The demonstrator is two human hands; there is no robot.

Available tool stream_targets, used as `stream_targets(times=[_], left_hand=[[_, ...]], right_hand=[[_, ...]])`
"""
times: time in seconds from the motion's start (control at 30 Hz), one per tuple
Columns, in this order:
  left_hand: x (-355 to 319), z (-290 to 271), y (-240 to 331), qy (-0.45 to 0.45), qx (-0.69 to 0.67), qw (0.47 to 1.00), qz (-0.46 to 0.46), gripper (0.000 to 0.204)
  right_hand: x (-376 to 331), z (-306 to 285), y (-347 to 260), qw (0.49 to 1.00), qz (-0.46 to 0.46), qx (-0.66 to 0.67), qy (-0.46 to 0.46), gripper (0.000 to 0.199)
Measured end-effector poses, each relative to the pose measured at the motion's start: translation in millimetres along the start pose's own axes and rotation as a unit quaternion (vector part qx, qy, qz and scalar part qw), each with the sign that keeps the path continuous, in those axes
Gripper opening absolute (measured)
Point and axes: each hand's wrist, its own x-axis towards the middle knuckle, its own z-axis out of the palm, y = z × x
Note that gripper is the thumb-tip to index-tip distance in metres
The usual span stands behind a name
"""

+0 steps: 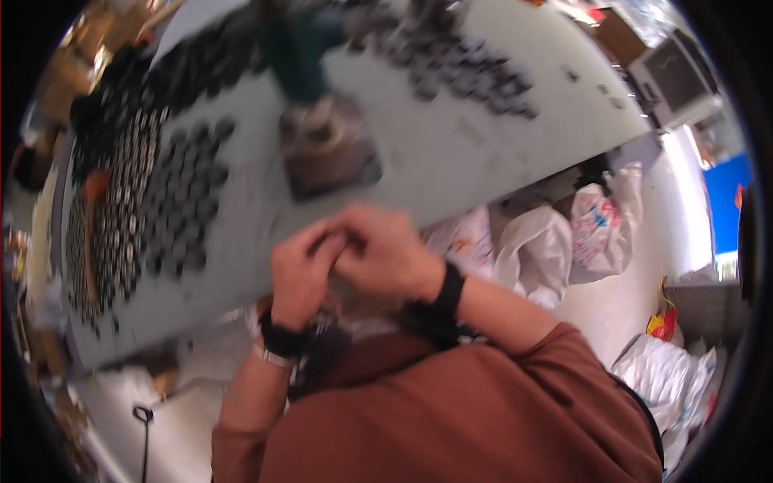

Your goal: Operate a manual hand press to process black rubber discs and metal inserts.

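My left hand and my right hand meet in front of me at the table's near edge, fingers curled together. Whatever they pinch is hidden behind the fingers. Just beyond them stands a green hand press on a square metal base, blurred. To the left of the press, dark round parts lie in rows on the grey table. Further left are rows of small ring-like parts, with an orange-headed stick, perhaps a hammer, lying among them.
More dark parts are spread at the far right of the table, and a black heap lies at the far left. White sacks stand below the right edge. A grey box-shaped device is beyond the right corner.
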Motion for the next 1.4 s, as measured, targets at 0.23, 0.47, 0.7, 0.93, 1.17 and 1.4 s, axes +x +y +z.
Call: stream_targets(times=[0.23, 0.47, 0.7, 0.93, 1.17, 1.4], left_hand=[[-6.9, -11.4, -22.6, -0.061, -0.294, 0.943, -0.142, 0.033], [-13.2, -12.9, -26.6, -0.094, -0.337, 0.933, -0.086, 0.046], [-9.9, -6.7, -26.6, -0.071, -0.292, 0.951, -0.073, 0.045], [-9.0, -6.3, -24.9, -0.052, -0.262, 0.96, -0.08, 0.043], [-8.7, -4.9, -18.0, -0.047, -0.246, 0.964, -0.094, 0.041], [-8.3, -2.8, -23.4, -0.048, -0.228, 0.97, -0.068, 0.037]], right_hand=[[-8.7, 2.4, 3.0, 0.991, 0.093, 0.09, -0.014, 0.029], [-9.7, -2.2, 6.2, 0.971, 0.145, 0.18, -0.068, 0.03], [-5.4, -5.9, 8.8, 0.954, 0.164, 0.24, -0.079, 0.029], [-4.9, -1.2, 8.0, 0.948, 0.19, 0.252, -0.049, 0.027], [3.0, -10.8, 9.6, 0.921, 0.251, 0.287, -0.083, 0.027], [13.8, -12.9, 10.0, 0.927, 0.262, 0.246, -0.112, 0.031]])
